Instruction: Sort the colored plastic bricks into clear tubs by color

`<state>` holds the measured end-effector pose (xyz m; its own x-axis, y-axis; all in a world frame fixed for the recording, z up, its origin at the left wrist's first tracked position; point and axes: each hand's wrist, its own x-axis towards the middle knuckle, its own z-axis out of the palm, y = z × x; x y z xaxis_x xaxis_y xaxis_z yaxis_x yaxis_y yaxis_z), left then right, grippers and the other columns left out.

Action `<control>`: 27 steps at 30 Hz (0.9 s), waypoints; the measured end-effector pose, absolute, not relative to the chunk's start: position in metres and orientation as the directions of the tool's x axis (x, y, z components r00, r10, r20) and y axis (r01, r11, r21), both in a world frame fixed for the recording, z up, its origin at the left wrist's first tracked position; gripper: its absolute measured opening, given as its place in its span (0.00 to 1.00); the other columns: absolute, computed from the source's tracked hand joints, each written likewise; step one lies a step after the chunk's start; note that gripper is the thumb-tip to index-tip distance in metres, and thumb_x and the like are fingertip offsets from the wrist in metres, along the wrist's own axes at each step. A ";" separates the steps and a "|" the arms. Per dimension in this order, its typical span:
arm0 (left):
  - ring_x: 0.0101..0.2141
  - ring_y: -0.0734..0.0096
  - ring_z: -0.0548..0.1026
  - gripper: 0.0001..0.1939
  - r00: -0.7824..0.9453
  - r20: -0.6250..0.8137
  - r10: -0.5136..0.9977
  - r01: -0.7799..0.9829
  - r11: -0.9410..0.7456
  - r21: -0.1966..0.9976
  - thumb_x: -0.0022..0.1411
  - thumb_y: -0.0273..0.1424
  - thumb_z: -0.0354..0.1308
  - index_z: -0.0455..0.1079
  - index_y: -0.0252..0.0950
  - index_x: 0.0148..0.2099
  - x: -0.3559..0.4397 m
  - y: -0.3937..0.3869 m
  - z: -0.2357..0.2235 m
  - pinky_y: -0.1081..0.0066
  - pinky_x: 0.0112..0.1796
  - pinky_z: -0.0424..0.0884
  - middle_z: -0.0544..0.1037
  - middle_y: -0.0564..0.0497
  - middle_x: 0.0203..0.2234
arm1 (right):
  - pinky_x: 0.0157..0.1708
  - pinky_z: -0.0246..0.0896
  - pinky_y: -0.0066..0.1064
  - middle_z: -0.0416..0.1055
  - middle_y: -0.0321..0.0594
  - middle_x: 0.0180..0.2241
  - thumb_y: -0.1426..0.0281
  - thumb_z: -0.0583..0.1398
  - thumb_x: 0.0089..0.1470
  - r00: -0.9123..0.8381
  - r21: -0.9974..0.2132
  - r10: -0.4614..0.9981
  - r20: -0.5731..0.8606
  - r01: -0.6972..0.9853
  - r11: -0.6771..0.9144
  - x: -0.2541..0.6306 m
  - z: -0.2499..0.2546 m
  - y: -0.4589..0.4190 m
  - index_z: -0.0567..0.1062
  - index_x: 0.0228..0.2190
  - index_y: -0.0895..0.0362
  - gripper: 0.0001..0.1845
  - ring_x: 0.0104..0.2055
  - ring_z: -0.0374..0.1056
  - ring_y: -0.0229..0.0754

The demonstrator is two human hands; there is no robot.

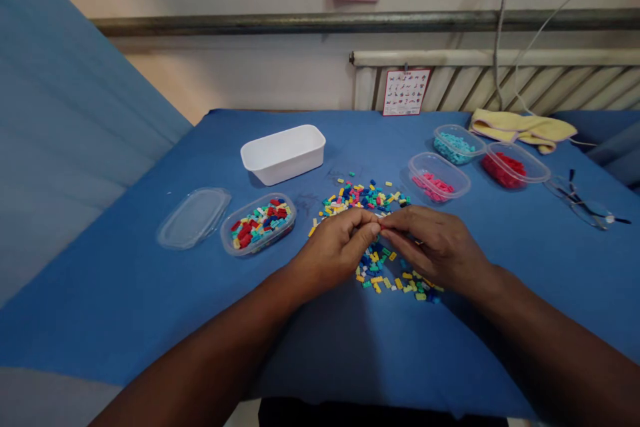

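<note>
My left hand (343, 240) and my right hand (437, 243) meet fingertip to fingertip above a loose pile of small building bricks (373, 267). Both are closed in a pinch around a small red building brick (383, 225), mostly hidden by the fingers. The bricks beneath are yellow, green, blue, white and pink, spread over a blue cloth (320, 347). To the left of my left hand is a clear tub of mixed bricks (260, 223). Beyond my right hand stands a clear tub of pink bricks (433, 187).
A white bin (284, 163) stands behind the mixed tub, with clear lids (193, 220) at left. Tubs of turquoise bricks (454, 147) and red bricks (505, 170) sit at the back right, near a yellow cloth (520, 127) and glasses (585, 203). A radiator (470, 80) runs behind.
</note>
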<state>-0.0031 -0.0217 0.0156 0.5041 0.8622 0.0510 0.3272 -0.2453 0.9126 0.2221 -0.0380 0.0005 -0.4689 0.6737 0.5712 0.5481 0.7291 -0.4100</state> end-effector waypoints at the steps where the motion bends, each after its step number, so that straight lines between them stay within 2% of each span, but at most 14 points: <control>1: 0.35 0.69 0.72 0.16 0.507 0.050 0.860 0.331 -0.248 0.910 0.77 0.41 0.54 0.76 0.36 0.43 -0.003 -0.022 0.016 0.69 0.38 0.67 0.77 0.52 0.33 | 0.43 0.77 0.36 0.85 0.41 0.43 0.69 0.62 0.73 -0.468 -0.410 0.677 0.568 0.552 0.726 0.222 0.000 -0.038 0.79 0.50 0.51 0.07 0.43 0.82 0.44; 7: 0.34 0.70 0.70 0.18 0.531 0.036 0.847 0.326 -0.244 0.913 0.79 0.42 0.53 0.73 0.36 0.40 -0.004 -0.022 0.017 0.71 0.35 0.65 0.74 0.53 0.30 | 0.42 0.76 0.35 0.85 0.40 0.40 0.67 0.63 0.73 -0.463 -0.385 0.657 0.595 0.553 0.739 0.222 0.000 -0.038 0.79 0.48 0.52 0.05 0.41 0.81 0.43; 13: 0.34 0.70 0.71 0.19 0.526 0.047 0.849 0.356 -0.270 0.895 0.78 0.44 0.53 0.73 0.36 0.41 -0.006 -0.020 0.014 0.70 0.35 0.65 0.75 0.53 0.31 | 0.44 0.77 0.35 0.86 0.41 0.43 0.68 0.62 0.73 -0.458 -0.408 0.678 0.575 0.558 0.723 0.220 0.000 -0.039 0.79 0.48 0.51 0.06 0.43 0.82 0.43; 19: 0.36 0.69 0.75 0.16 0.505 0.094 0.858 0.413 -0.336 0.847 0.78 0.42 0.54 0.77 0.36 0.46 -0.007 -0.019 0.013 0.68 0.39 0.67 0.81 0.52 0.36 | 0.48 0.77 0.35 0.85 0.41 0.46 0.71 0.62 0.73 -0.494 -0.403 0.666 0.559 0.540 0.739 0.223 -0.001 -0.038 0.78 0.51 0.52 0.09 0.46 0.82 0.43; 23: 0.33 0.71 0.73 0.14 0.485 0.105 0.868 0.415 -0.334 0.847 0.77 0.41 0.57 0.77 0.37 0.46 -0.007 -0.020 0.012 0.69 0.35 0.66 0.80 0.54 0.33 | 0.49 0.78 0.34 0.85 0.42 0.48 0.73 0.61 0.73 -0.501 -0.385 0.641 0.582 0.525 0.759 0.222 -0.005 -0.037 0.77 0.53 0.53 0.10 0.48 0.82 0.43; 27: 0.31 0.73 0.71 0.12 0.462 0.146 0.875 0.369 -0.339 0.865 0.75 0.40 0.59 0.76 0.36 0.45 -0.006 -0.021 0.011 0.70 0.33 0.65 0.79 0.54 0.32 | 0.46 0.78 0.34 0.86 0.41 0.46 0.72 0.61 0.73 -0.481 -0.352 0.633 0.606 0.551 0.756 0.223 -0.006 -0.037 0.78 0.52 0.53 0.09 0.45 0.83 0.43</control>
<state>-0.0058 -0.0208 0.0105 0.4623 0.8746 0.1460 0.3688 -0.3394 0.8653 0.2231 -0.0369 -0.0065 -0.4814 0.6331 0.6061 0.5514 0.7563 -0.3520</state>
